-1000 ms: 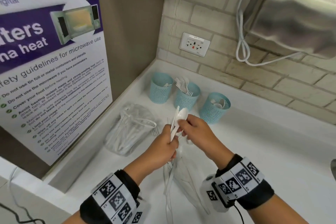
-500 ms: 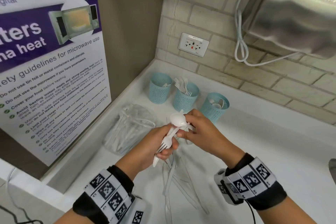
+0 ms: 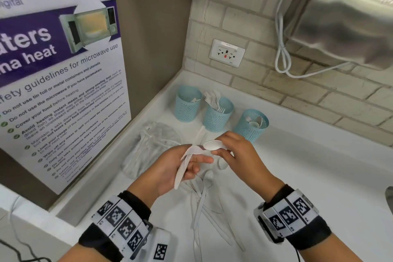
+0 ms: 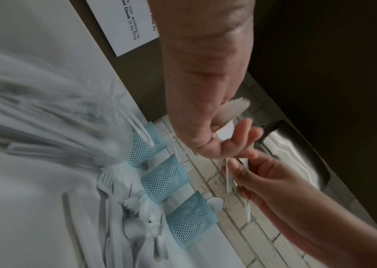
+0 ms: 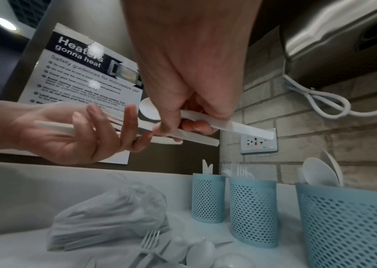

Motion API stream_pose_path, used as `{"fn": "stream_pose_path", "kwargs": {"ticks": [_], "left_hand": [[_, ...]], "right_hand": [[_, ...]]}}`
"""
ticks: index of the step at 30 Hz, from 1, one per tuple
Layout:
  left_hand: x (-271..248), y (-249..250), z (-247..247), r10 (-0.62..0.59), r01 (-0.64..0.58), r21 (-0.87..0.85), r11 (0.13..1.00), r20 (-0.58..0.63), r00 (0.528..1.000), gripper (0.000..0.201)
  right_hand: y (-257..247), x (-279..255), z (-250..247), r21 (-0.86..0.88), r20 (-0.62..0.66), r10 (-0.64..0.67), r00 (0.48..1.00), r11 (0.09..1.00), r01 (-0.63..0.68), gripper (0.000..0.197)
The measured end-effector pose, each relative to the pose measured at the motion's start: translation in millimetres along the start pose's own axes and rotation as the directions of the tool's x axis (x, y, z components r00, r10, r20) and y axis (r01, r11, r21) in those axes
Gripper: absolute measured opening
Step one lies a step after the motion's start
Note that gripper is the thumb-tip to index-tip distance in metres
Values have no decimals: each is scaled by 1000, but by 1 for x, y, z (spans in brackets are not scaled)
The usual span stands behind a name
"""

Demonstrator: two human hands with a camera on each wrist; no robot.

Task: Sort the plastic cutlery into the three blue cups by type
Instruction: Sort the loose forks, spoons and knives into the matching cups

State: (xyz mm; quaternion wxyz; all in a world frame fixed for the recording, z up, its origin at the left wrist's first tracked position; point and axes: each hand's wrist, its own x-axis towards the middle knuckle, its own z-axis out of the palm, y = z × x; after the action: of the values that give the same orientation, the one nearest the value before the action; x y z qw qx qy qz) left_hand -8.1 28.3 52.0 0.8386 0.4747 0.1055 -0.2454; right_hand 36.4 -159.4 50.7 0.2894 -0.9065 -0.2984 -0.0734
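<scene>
Hands are meeting above the white counter (image 3: pixel 319 176), in front of the three blue cups. The right hand (image 3: pixel 240 155) is pinching a white plastic spoon (image 3: pixel 213 145) between thumb and fingers; in the right wrist view its handle is running out to the right past the knuckles, and a second white handle is lying just under it in the same grip. The left hand (image 3: pixel 180 166) is lying palm up with fingers nearly straight, a white utensil (image 3: pixel 183 168) resting across the palm; its type cannot be told because of blur. The fingertips of the two hands are touching.

The cups are standing in a row near the brick wall. The left cup (image 3: pixel 187 103) is showing flat white handle ends, the middle cup (image 3: pixel 217 116) is holding forks with tines up, and the right cup (image 3: pixel 252 124) is holding spoons.

Loose white cutlery (image 3: pixel 202 198) is lying on the counter below the hands, unsorted. A clear plastic bag (image 3: pixel 148 147) with more cutlery inside is lying to the left of the pile, beside the microwave safety poster (image 3: pixel 59 74).
</scene>
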Motion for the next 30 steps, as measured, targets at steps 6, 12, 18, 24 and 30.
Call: {"fn": "stream_pose_path", "kwargs": {"ticks": [6, 12, 18, 24, 30], "left_hand": [[4, -1, -11, 154, -143, 151, 978, -66, 986, 23], [8, -8, -12, 191, -170, 171, 971, -117, 975, 23], [11, -10, -14, 203, -183, 152, 971, -127, 971, 18], [10, -11, -16, 217, -202, 191, 961, -59, 974, 44], [15, -6, -17, 101, -96, 100, 990, -48, 994, 81]], "right_hand": [[6, -3, -4, 84, -39, 253, 967, 965, -249, 5], [18, 14, -12, 262, -176, 481, 859, 864, -430, 26], [41, 65, -34, 335, -354, 491, 796, 861, -382, 16], [69, 104, -26, 282, -339, 526, 780, 848, -449, 12], [82, 114, -12, 155, -83, 653, 753, 755, -638, 29]]}}
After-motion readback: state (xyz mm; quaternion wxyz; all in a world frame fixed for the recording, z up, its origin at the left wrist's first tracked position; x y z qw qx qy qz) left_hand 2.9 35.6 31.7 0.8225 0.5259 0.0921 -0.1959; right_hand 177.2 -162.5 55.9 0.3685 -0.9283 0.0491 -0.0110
